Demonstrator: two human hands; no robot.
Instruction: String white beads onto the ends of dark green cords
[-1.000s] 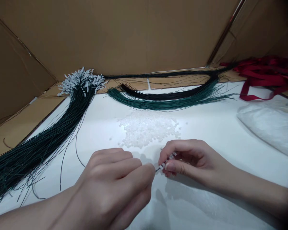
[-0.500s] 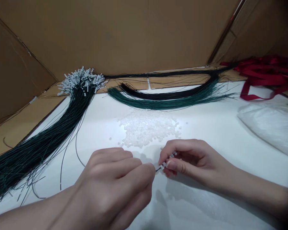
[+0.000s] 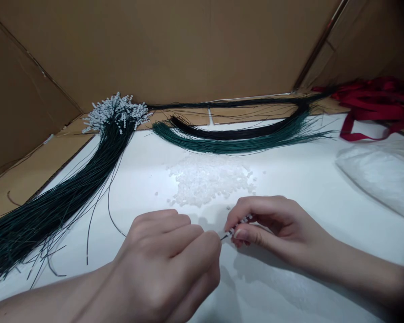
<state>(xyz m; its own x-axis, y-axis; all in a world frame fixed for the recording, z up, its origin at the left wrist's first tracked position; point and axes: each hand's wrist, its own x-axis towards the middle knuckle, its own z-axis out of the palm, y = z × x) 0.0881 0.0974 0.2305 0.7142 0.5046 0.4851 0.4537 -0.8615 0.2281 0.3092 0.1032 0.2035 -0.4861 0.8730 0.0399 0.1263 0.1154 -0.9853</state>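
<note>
Many thin dark-green wires with white-beaded tips (image 3: 87, 179), sheaved at far left; next, left hand (image 3: 168, 264), fingers curled tightly around a thin dark wire strung with small white beads (image 3: 230, 232), held between both hands; beyond, scattered heap of translucent white beads (image 3: 208, 179); then right hand (image 3: 284, 224), thumb and fingertips pinching the beaded end; far right, crumpled red ribbon (image 3: 370, 101) and clear plastic bag (image 3: 384, 177).

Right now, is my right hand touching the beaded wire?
Touching: the head view shows your right hand pinching the beaded wire, its beads showing between the fingertips.
</note>
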